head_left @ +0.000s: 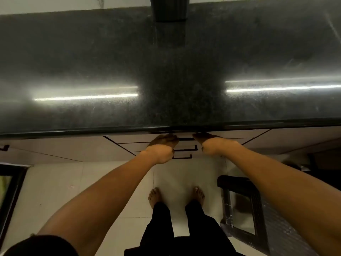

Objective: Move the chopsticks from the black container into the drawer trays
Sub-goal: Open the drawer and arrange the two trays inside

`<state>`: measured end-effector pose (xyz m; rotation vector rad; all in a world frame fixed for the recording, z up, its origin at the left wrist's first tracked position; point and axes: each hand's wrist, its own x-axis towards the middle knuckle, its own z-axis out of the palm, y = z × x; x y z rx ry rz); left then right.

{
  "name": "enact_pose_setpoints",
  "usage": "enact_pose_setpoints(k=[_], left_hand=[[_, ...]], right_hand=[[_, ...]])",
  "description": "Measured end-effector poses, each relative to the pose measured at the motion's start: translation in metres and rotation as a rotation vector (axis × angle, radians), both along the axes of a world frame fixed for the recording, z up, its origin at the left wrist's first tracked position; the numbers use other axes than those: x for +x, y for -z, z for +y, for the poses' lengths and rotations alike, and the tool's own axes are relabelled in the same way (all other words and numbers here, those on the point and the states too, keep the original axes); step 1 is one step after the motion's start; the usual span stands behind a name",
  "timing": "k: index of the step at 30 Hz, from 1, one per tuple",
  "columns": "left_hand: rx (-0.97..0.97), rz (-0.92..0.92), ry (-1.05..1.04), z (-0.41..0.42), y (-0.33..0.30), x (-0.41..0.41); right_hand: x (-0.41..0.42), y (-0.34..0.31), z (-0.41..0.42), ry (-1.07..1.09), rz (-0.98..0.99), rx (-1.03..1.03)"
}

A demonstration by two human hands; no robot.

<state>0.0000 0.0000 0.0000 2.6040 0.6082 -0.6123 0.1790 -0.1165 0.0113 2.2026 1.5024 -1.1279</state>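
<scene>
The black ribbed container [168, 10] stands at the back of the dark stone countertop [166, 71]; its top is cut off by the frame and no chopsticks show. Below the counter's front edge is a stack of pale drawers [129, 140] with black handles [186, 148], all looking closed. My left hand [162, 147] and my right hand [212, 143] rest against the top drawer front, one on each side of its handle. Their fingers reach up under the counter lip and the tips are hidden. The drawer trays are out of sight.
A black stool or crate [241, 206] stands on the pale tiled floor to the right of my bare feet [176, 196]. A dark framed object [9, 191] sits at the left edge. Light strips reflect on the countertop.
</scene>
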Motion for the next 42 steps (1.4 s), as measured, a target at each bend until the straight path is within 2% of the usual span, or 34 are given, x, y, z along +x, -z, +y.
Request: enact_pose_setpoints(k=[4, 19, 32, 42], left_hand=[[-0.001, 0.016, 0.032, 0.003, 0.001, -0.001], [-0.005, 0.024, 0.11, -0.003, 0.002, -0.012], [-0.048, 0.013, 0.084, -0.006, 0.002, -0.017], [-0.009, 0.009, 0.075, -0.018, 0.0, -0.021]], right_hand=[[0.001, 0.01, 0.0, -0.029, -0.062, 0.019], [-0.005, 0.005, -0.021, -0.156, -0.07, 0.053], [-0.008, -0.006, -0.027, -0.241, -0.072, 0.054], [-0.011, 0.003, -0.037, -0.256, -0.102, 0.064]])
